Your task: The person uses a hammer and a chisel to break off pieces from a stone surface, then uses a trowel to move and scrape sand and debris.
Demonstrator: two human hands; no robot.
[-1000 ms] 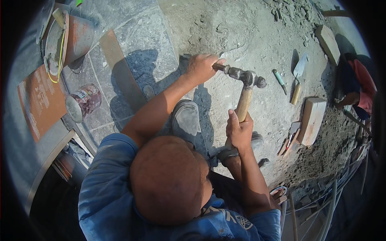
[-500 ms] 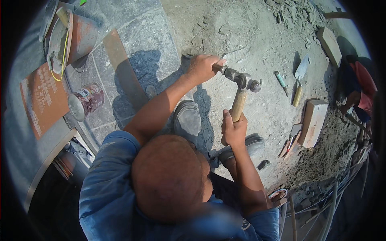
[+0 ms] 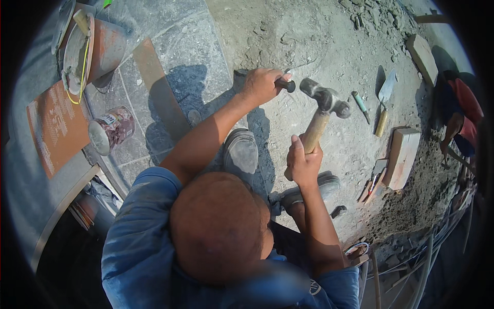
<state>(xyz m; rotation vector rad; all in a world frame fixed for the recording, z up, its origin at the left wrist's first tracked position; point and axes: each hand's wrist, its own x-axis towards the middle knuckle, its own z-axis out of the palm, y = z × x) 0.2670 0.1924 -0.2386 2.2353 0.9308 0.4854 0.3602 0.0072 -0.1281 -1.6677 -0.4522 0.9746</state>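
Note:
In my left hand [image 3: 260, 86] is a dark metal chisel [image 3: 286, 85], gripped near its struck end. The fingers are wrapped round it, and its tip is hidden behind the hand, by the edge of the grey tiles. My right hand [image 3: 304, 164] is closed round the wooden handle of a ball-peen hammer [image 3: 325, 98]. The hammer's steel head hangs just right of the chisel's end, with a small gap between them. Below my left forearm, a dusty grey shoe [image 3: 241, 152] rests on the ground; another shoe [image 3: 328, 185] is partly covered by my right arm.
On the right lie a pointed trowel [image 3: 386, 95], a green-handled tool [image 3: 361, 106] and a pale block [image 3: 402, 157]. A mortar bucket [image 3: 105, 49], a paint can [image 3: 110, 129] and a brown strip [image 3: 160, 85] stand or lie left. Another person's arm [image 3: 453, 131] shows far right.
The hammer has swung away from the chisel's end, to the right, opening a gap. My right hand has shifted slightly right and up; my left hand stays nearly in place.

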